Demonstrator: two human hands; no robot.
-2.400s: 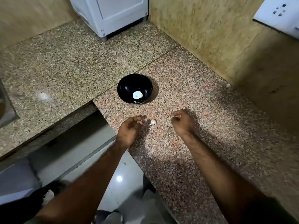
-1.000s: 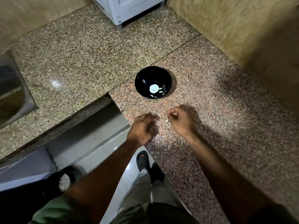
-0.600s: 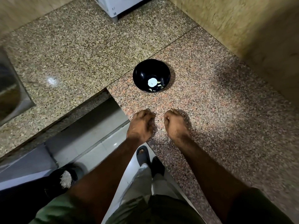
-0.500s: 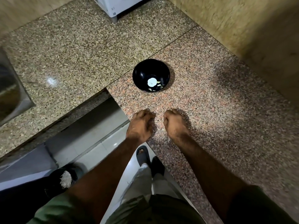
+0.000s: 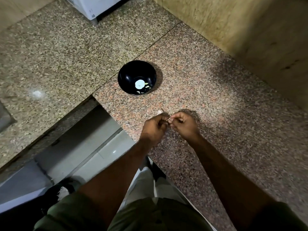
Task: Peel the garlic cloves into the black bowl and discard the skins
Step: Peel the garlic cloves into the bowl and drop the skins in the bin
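Observation:
The black bowl (image 5: pixel 137 77) stands on the granite counter (image 5: pixel 216 97) and holds a few pale peeled cloves (image 5: pixel 146 87) beside a bright reflection. Nearer to me, my left hand (image 5: pixel 154 129) and my right hand (image 5: pixel 183 125) meet fingertip to fingertip just above the counter. Both pinch one small garlic clove (image 5: pixel 168 119), which is mostly hidden by the fingers. Another pale garlic piece (image 5: pixel 159 111) lies on the counter just beyond my left hand.
A white appliance (image 5: pixel 98 5) stands at the back of the counter. A wall (image 5: pixel 241 27) runs along the right. The counter edge drops to a tiled floor (image 5: pixel 103 147) on the left, where a dark bin (image 5: pixel 61 190) with white scraps sits.
My hands have lifted off the counter and come together, fingertips now pinching a clove between them. A pale garlic piece is uncovered beyond my left hand. The view has shifted slightly.

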